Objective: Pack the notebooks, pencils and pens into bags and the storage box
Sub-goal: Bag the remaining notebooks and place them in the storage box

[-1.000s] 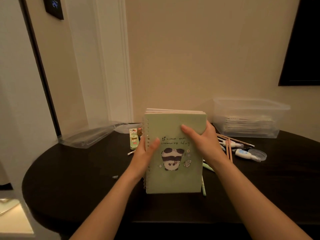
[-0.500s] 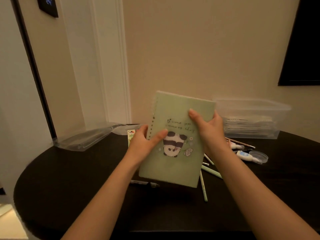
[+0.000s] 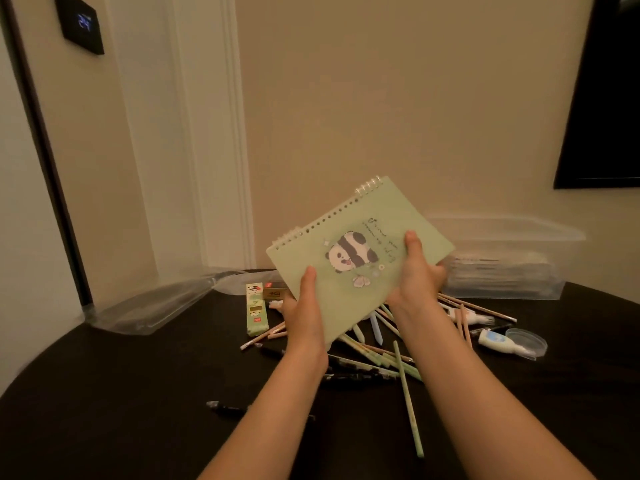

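A green spiral notebook [image 3: 360, 258] with a panda on its cover is held in the air above the dark round table [image 3: 104, 393]. It is tilted, with its coil edge turned toward eleven o'clock. Its lower corner is kept above a heap of pens and pencils [image 3: 377, 356] spread on the table at six o'clock. At three o'clock of the notebook a clear storage box [image 3: 502, 271] is set against the wall; a stack is seen through its side, too blurred to be named. At nine o'clock a clear bag [image 3: 149, 306] is laid flat near the table's far-left rim. A narrow green pack [image 3: 256, 308] is placed between the bag and the heap. Bare tabletop is left toward seven and eight o'clock, where one black pen [image 3: 225, 407] is lying.

The notebook's near-left edge is gripped by the left hand [image 3: 304, 313], with the thumb laid on the cover and the fingers hidden behind. The right edge is gripped by the right hand [image 3: 417, 275], with the thumb pressed on the cover beside the panda and the fingers curled round the back.
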`<state>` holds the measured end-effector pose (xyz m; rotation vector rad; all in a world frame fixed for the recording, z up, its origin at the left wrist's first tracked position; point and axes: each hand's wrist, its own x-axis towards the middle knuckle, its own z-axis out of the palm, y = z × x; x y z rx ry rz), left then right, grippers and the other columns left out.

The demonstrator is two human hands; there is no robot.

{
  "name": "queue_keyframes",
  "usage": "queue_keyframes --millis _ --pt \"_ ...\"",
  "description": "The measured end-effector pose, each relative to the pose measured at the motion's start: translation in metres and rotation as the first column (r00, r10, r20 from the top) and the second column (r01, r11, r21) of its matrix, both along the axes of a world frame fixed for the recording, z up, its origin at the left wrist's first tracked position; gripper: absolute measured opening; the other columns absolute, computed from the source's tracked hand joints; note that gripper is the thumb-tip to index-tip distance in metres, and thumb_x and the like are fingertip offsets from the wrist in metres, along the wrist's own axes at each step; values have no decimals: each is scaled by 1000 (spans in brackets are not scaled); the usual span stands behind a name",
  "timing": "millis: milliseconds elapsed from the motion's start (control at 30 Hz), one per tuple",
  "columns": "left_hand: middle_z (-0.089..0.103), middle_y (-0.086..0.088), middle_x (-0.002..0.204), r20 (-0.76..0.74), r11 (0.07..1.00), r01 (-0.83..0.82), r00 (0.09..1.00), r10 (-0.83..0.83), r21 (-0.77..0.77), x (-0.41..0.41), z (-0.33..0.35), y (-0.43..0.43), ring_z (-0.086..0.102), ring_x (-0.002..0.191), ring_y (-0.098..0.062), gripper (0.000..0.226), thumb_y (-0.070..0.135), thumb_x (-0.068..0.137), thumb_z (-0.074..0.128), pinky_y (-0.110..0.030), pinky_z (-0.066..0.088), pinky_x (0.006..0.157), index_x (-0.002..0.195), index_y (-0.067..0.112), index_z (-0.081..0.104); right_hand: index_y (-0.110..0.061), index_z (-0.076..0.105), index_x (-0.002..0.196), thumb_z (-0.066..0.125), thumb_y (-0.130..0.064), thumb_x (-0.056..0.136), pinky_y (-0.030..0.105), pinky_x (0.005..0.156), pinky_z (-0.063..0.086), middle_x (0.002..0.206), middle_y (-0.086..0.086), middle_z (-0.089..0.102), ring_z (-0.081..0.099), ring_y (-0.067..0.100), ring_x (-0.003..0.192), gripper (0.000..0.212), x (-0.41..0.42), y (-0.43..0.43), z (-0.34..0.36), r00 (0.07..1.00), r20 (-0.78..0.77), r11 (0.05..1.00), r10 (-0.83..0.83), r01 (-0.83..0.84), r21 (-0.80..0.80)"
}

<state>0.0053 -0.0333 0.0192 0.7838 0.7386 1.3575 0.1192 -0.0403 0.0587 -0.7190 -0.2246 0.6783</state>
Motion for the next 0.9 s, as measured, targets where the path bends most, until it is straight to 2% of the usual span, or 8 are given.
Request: queue_keyframes --millis 133,333,433,567,633,700,800,900 --pt "62 5 94 -127 984 -130 981 146 122 9 -3 15 61 81 -11 20 36 95 49 -25 48 60 111 25 46 -18 44 116 70 -21 85 35 66 59 99 4 68 70 18 81 40 4 12 -13 997 -74 1000 -4 3 -9" --pt "65 2 97 -254 976 -52 961 106 210 3 -8 47 63 84 -13 23 35 95 49 -25 48 59 112 19 51 -19 47 121 70 -24 85 46 78 58 103 5 68 69 21 87 44 12 23 -24 993 -108 997 40 -46 -54" --pt "67 -3 103 -272 979 -46 957 100 201 -5 -13 62 65 89 -18 30 37 94 50 -31 52 68 116 16 54 -19 51 125 67 -24 86 44 80 56 107 7 69 67 24 96 43 18 21 -32 976 -84 979 202 -204 -8" --pt "69 -4 102 -290 986 -9 955 57 166 -28 -17 76 67 90 -23 28 38 94 50 -38 55 73 115 20 56 -14 59 117 64 -33 78 41 83 52 113 12 64 60 28 110 44 44 12 -50 860 107 866 499 -500 -19" --pt "70 -5 101 -312 982 23 949 38 189 -42 -18 80 67 90 -24 23 37 94 50 -39 54 74 109 21 58 -15 66 111 71 -47 65 41 80 54 116 13 65 63 28 105 56 55 6 -51 747 216 776 629 -622 -105" --pt "71 -5 99 -357 975 80 934 -2 205 -51 -18 81 68 89 -24 21 36 93 51 -39 54 73 106 22 59 -16 65 110 60 -54 68 38 72 55 106 11 70 68 25 91 57 60 5 -48 654 272 708 706 -666 -236" --pt "73 -3 97 -433 963 156 900 -48 219 -57 -20 81 69 88 -23 25 37 91 52 -38 54 74 110 21 58 -16 61 110 53 -43 72 41 68 55 93 12 74 72 27 78 46 65 3 -46 619 209 651 757 -690 -315" --pt "73 -2 95 -471 965 171 880 -58 200 -55 -23 82 69 88 -24 28 37 90 54 -42 53 80 112 21 58 -14 60 111 58 -29 71 47 79 50 96 15 73 69 32 85 43 69 0 -46 608 197 635 769 -690 -348"
